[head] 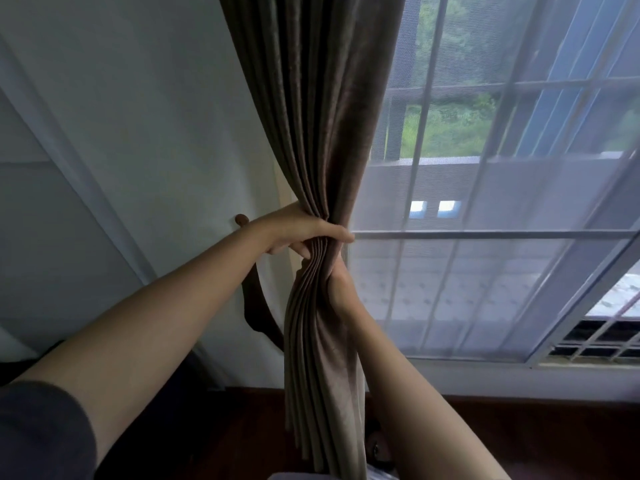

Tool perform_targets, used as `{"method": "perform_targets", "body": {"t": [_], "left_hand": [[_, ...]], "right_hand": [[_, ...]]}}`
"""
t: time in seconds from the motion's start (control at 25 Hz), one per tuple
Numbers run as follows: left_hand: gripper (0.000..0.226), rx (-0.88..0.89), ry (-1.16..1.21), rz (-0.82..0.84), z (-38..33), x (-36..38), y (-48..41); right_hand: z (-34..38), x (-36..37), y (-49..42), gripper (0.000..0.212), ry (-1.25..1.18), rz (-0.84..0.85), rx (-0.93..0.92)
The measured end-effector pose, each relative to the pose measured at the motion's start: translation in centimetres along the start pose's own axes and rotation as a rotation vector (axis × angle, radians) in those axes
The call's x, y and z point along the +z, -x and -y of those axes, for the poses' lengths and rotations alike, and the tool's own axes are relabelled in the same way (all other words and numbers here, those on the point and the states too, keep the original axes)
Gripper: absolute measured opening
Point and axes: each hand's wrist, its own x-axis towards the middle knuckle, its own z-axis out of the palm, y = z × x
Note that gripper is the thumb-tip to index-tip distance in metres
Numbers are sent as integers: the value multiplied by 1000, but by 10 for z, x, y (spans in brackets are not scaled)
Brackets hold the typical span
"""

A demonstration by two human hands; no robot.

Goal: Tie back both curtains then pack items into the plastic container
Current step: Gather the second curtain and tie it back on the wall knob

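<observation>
Head | left grip wraps gathered curtain | right grip just below, seemingly clutching it

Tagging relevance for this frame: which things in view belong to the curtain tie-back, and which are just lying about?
In the job:
curtain, gathered
left hand and right hand, both gripping it
wall hook
dark strap hanging below the hook, likely the tieback

Just there:
window
wall
floor
</observation>
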Motion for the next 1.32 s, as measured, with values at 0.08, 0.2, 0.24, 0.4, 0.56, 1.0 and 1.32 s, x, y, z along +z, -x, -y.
{"method": "perform_targets", "body": {"t": [0.08,0.2,0.24,0.4,0.56,1.0,1.32], "left_hand": [[36,3,-138,-77,-2,3,-3],[38,1,-160,-213,-2,9,-6],[33,-2,-148,-251,0,10,-4],[32,-34,-58,-367,21,-5,11],[37,-82,5,-489,49,-44,33],[35,-97,-38,-625,91,-124,71],[28,-70,-109,-612,100,-137,67]], "right_hand": [[0,4,4,29,72,16,27],[-3,8,-2,35,273,106,-84],[-5,8,-5,36,299,129,-107],[7,9,-1,39,138,204,-101],[8,6,-21,46,-9,143,-28],[-30,84,-127,29,682,399,-72],[-59,127,-140,13,462,403,-88]]}}
